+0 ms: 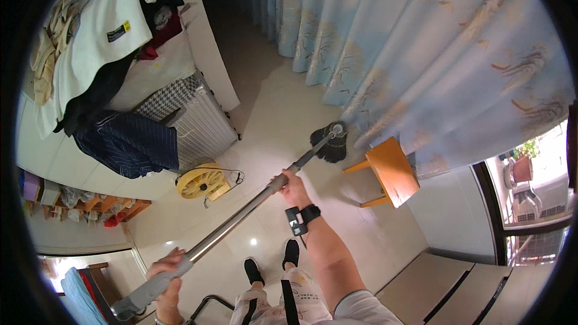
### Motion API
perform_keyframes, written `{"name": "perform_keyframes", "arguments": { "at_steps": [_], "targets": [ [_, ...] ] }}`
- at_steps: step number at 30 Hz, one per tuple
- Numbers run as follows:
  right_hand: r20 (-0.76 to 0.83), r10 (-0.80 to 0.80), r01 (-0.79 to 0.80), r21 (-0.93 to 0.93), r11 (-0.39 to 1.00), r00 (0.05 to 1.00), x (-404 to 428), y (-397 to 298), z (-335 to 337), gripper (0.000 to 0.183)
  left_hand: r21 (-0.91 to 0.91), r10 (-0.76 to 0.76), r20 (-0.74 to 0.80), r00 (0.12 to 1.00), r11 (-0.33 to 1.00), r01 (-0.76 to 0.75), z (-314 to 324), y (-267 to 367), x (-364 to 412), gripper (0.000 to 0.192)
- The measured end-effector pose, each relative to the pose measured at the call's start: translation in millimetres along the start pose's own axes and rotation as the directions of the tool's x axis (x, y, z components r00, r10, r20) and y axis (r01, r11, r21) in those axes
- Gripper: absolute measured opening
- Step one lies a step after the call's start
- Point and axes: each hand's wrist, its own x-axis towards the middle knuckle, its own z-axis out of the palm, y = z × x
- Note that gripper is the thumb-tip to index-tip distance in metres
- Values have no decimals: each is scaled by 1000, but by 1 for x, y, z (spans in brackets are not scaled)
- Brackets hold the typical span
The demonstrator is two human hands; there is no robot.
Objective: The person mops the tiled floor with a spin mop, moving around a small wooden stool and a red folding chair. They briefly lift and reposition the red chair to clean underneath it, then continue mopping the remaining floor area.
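Note:
A mop point(239, 216) with a long grey and metal pole runs diagonally across the view. My left hand point(167, 271) grips the thick grey upper part of its pole at the lower left. Farther down the pole, my right hand point(292, 188) is closed around the grey section, and a black strap with a small device sits on that wrist. The dark stringy mop head point(330, 144) rests on the pale tiled floor point(262, 144), close to the hem of a blue patterned curtain point(361, 54) and left of a wooden stool point(392, 171).
A yellow round fan point(202, 181) with a loose cord lies on the floor at the left. Behind it stands a silver ribbed suitcase point(205, 122), with clothes point(126, 144) hanging beside it. A low cabinet point(433, 284) is at the lower right, a shoe rack point(99, 203) at the left.

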Motion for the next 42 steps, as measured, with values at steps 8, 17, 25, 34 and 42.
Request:
{"name": "perform_keyframes", "arguments": {
  "at_steps": [8,17,25,34,42],
  "targets": [
    [-241,-105,74,-134,988,965,64,-39,-58,16,71,-187,147,971,981,178,86,-49,27,25],
    [-201,-55,-18,-345,939,978,28,1,-52,32,191,-197,198,960,968,160,55,-16,11,28],
    [-178,72,-130,-337,932,981,-48,90,-17,37,258,-207,70,976,949,182,-29,32,-43,36],
    [-22,261,-252,-353,901,965,-164,257,17,37,329,-115,-102,988,933,142,-177,94,-140,40],
    [81,562,-496,-378,782,823,-273,390,56,45,333,102,-75,992,940,-71,-305,156,-197,34]
  ]
}}
